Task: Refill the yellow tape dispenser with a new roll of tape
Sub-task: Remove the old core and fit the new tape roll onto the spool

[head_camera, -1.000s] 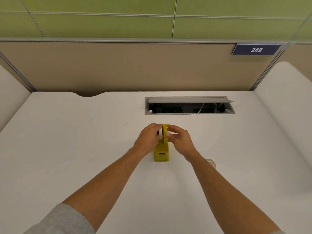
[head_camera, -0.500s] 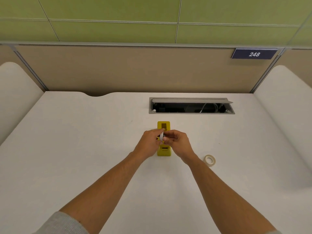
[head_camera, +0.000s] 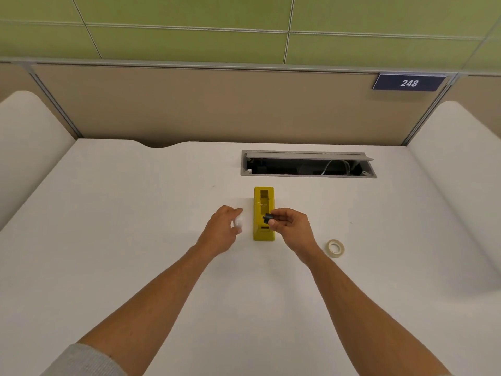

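The yellow tape dispenser (head_camera: pixel 263 213) lies on the white desk (head_camera: pixel 135 213), its roll slot open and empty. My right hand (head_camera: pixel 291 229) pinches a small black spindle (head_camera: pixel 267 219) just above the dispenser's near half. My left hand (head_camera: pixel 223 230) is to the left of the dispenser and holds a white ring, the empty tape core (head_camera: pixel 239 221), blurred by motion. A new roll of tape (head_camera: pixel 335 248) lies flat on the desk to the right of my right wrist.
An open grey cable hatch (head_camera: pixel 307 164) with wires inside is set into the desk behind the dispenser. A tan partition (head_camera: pixel 217 104) with a "248" sign (head_camera: pixel 408 82) closes the back. Neighbouring white desks flank both sides.
My hands have parted: the left has carried the white core away to the left, the right keeps the black spindle over the dispenser. The dispenser now lies uncovered on the desk.
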Tool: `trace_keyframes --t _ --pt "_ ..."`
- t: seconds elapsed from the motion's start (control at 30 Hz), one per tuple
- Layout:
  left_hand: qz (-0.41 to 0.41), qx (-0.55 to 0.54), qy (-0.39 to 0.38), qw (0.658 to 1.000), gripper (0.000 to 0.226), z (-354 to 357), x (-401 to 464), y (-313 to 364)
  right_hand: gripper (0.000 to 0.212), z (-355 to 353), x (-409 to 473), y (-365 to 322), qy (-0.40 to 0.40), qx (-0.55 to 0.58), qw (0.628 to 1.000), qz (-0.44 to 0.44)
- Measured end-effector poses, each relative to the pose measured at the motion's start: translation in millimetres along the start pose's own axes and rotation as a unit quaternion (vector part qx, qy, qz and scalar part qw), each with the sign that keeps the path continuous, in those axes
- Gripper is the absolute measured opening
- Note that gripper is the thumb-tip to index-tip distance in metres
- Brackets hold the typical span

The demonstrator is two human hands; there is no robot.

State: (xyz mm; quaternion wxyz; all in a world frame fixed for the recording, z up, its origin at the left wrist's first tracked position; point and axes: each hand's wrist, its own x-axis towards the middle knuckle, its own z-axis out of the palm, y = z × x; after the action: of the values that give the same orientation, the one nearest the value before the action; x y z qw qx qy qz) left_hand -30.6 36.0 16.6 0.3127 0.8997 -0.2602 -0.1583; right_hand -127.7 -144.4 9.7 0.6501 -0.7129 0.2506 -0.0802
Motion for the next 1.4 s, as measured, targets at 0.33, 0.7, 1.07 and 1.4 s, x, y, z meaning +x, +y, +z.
trace_keyframes --t 0.33,0.7,1.07,1.4 --pt "-0.059 0.078 -0.042 0.994 0.045 9 -13 -41 0.024 -1 -10 10 0.002 -0.003 1.0 0.01" --pt "-0.076 0.122 -0.066 0.987 0.049 21 -16 -57 0.025 -2 -15 18 0.012 -0.012 1.0 0.019" --pt "0.03 -0.08 -0.021 0.996 0.044 20 -18 11 0.024 1 -22 21 0.015 0.008 1.0 0.027" --pt "0.058 -0.151 -0.043 0.986 0.033 35 -23 27 0.022 -4 -32 23 -0.015 0.035 0.999 0.024"
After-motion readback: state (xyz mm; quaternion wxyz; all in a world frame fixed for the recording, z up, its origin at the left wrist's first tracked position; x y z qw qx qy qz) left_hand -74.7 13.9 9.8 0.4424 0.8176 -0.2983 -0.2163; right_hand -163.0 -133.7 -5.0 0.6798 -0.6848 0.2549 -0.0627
